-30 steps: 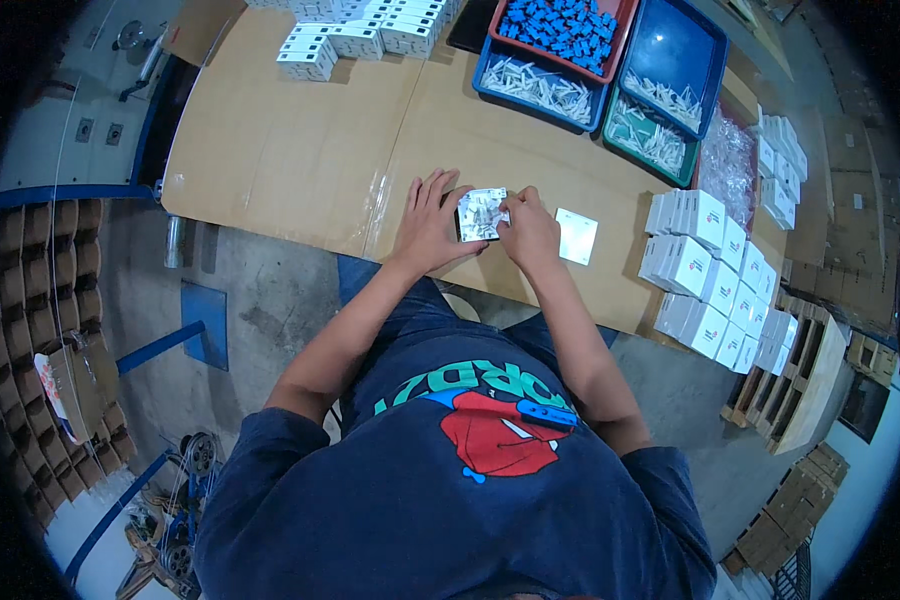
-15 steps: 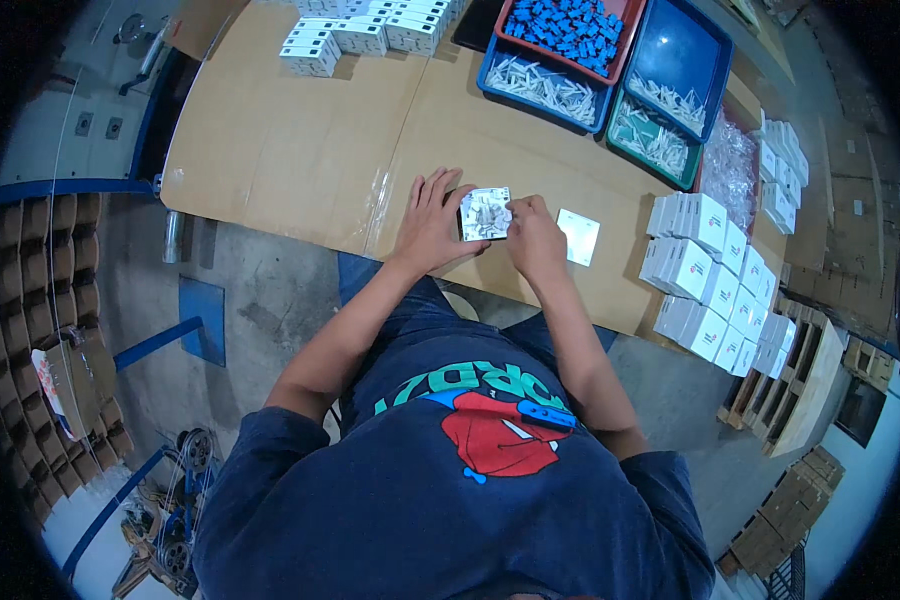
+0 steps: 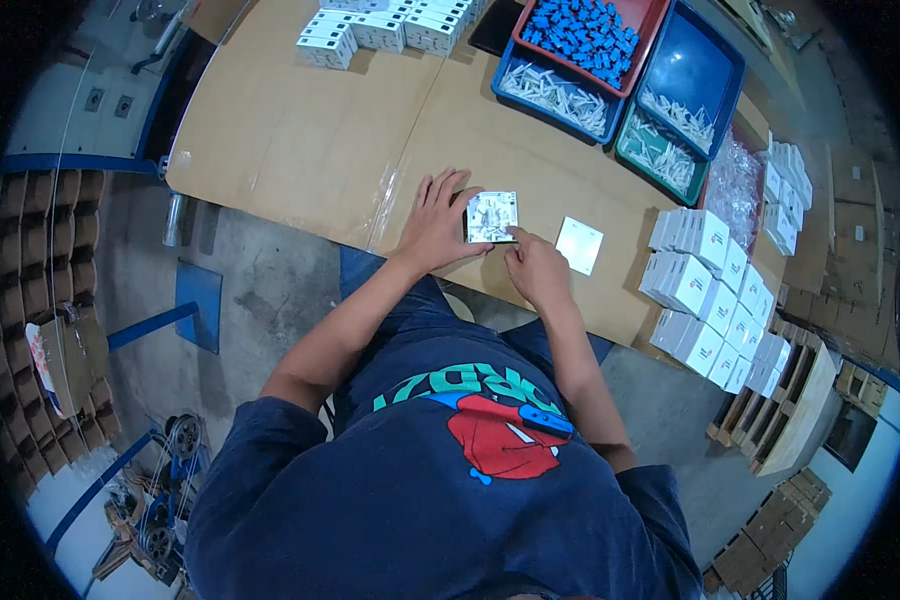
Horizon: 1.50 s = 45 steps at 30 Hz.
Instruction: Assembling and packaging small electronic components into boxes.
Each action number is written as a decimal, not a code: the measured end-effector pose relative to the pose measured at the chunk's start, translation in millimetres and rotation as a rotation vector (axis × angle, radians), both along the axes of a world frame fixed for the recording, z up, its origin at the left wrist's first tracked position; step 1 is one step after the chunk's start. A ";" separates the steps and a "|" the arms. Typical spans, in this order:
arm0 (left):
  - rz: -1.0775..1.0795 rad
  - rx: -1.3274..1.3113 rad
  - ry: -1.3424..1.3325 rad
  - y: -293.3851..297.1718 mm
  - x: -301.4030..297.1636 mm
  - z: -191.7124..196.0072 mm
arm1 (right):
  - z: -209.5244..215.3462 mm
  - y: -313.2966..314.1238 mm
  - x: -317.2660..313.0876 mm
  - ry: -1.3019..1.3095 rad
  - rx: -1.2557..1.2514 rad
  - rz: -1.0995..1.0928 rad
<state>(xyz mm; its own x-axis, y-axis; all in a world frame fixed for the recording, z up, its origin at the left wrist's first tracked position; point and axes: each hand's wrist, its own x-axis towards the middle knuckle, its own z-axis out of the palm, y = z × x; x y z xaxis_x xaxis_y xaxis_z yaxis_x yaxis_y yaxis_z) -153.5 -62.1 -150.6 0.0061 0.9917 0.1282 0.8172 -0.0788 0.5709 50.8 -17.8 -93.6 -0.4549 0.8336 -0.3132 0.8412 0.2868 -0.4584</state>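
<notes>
My left hand (image 3: 436,222) grips a white square housing (image 3: 491,216) by its left side, thumb along the near edge and fingers around the far left corner. Small pale and dark parts show inside its open face, too fine to tell apart. With its index finger stretched out, my right hand (image 3: 539,270) touches the housing's near right corner. Its other fingers are partly curled, and nothing shows in them. To the right of that hand a flat white square plate (image 3: 579,246) lies on the cardboard-covered table (image 3: 300,150).
White boxes (image 3: 708,300) stand stacked along the right edge; more white units (image 3: 380,30) are at the far left. Trays at the far right hold blue pieces (image 3: 582,38) and white slim pieces (image 3: 555,98). Clear plastic wrap (image 3: 732,180) lies beside the trays.
My right hand has gone from a closed pinch at the housing's right edge to a stretched index finger at its near right corner. My left hand keeps its grip.
</notes>
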 end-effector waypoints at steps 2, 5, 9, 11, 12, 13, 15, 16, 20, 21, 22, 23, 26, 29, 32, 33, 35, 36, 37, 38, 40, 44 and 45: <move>0.003 -0.011 0.006 0.3 -0.1 0.0 | 2.1 1.5 -1.2 -0.043 -0.037 0.015; 0.000 -0.001 -0.001 0.1 0.3 -1.7 | -1.3 1.5 -1.5 -0.056 -0.006 0.022; -0.001 0.006 0.004 1.1 0.7 -2.6 | -1.2 -0.1 -0.6 -0.029 0.001 0.007; 0.000 0.005 -0.001 0.7 0.1 -2.0 | 1.9 0.1 0.4 0.035 0.006 -0.019; 0.000 -0.001 0.002 0.5 -0.5 -1.3 | 4.9 1.5 0.0 0.036 0.006 -0.017; -0.001 -0.007 0.004 0.5 -0.4 -0.7 | 9.4 3.1 0.0 0.030 -0.009 -0.037; 0.001 0.000 0.000 0.4 -0.9 -2.9 | 9.5 5.2 0.9 0.024 -0.024 -0.057; 0.001 0.006 -0.003 0.7 -0.7 -3.1 | 6.2 6.1 1.9 0.077 0.017 -0.051; -0.001 0.003 0.003 0.5 -0.3 -2.9 | 5.9 11.4 -5.6 0.137 0.005 0.010; 0.003 0.010 -0.003 0.1 0.2 -3.5 | 2.8 12.0 -8.1 0.137 0.005 0.010; 0.008 0.017 -0.009 0.2 0.3 -3.1 | -2.7 12.3 -10.6 0.157 0.037 0.029; 0.009 0.018 -0.008 0.6 0.1 -2.7 | -6.7 12.3 -12.7 0.177 0.069 0.047; -0.006 -0.007 -0.022 1.0 -0.9 -0.7 | -12.7 12.1 -16.5 0.113 0.072 0.085; -0.006 -0.013 -0.025 0.3 -1.1 -0.1 | -14.8 11.9 -18.1 0.092 0.060 0.077; -0.004 0.002 -0.007 0.2 -1.0 -2.8 | -17.4 15.2 -17.0 0.105 0.064 0.100; -0.004 0.005 -0.010 -0.1 -0.8 -3.1 | -17.2 15.9 -16.7 0.104 0.064 0.099; -0.003 0.009 -0.013 0.1 -0.9 -2.2 | -16.0 18.2 -17.6 0.157 0.072 0.077; 0.000 0.009 -0.017 -0.4 -0.7 -1.5 | -15.6 18.6 -19.1 0.156 0.072 0.077; 0.003 0.010 -0.021 -0.6 -0.5 -1.2 | -15.4 18.5 -21.3 0.169 0.067 0.032; 0.005 0.010 -0.021 -0.1 -1.1 -1.7 | -15.6 18.5 -23.4 0.182 0.061 -0.013; -0.001 0.013 -0.008 0.7 -1.8 -1.8 | -18.8 19.3 -26.3 0.160 0.068 -0.005; -0.002 -0.006 -0.010 0.8 -1.7 2.0 | -21.9 17.0 -30.0 0.154 0.073 -0.004; -0.001 -0.006 -0.012 0.7 -2.0 2.4 | -22.5 17.4 -30.4 0.155 0.073 -0.004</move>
<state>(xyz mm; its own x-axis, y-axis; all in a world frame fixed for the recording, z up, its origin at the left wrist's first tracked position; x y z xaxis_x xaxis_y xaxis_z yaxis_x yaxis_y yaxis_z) -155.5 -61.5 -148.1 0.0059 0.9925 0.1219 0.8100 -0.0762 0.5814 20.4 -0.4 -116.1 -0.4896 0.8535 -0.1783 0.7633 0.3207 -0.5608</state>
